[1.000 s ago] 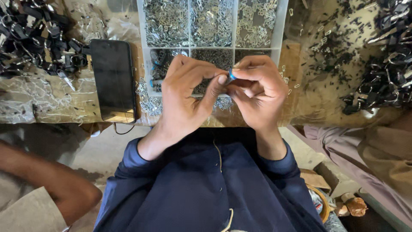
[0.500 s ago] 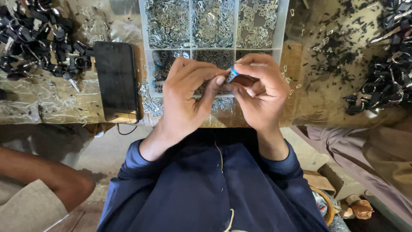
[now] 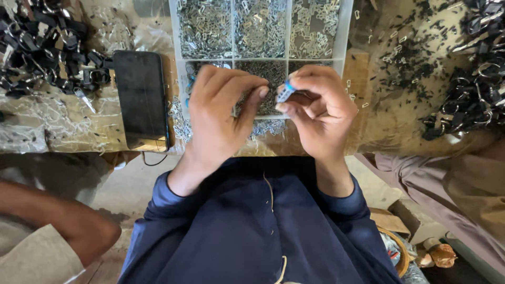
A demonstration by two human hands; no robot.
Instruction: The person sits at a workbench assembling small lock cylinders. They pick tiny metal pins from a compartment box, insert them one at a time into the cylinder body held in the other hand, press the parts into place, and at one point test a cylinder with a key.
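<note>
1. My right hand (image 3: 321,113) pinches a small silver metal piece with a blue tip (image 3: 284,93) above the white compartmented plastic tray (image 3: 343,31).
2. My left hand (image 3: 221,113) curls loosely beside it, its thumb near the piece, holding nothing I can see.

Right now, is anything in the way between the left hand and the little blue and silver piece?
No, nothing visible is in between. The right hand pinches the small blue and silver piece over the divided tray, and the left hand has its thumb tip right beside it, with only a small open gap.
</note>
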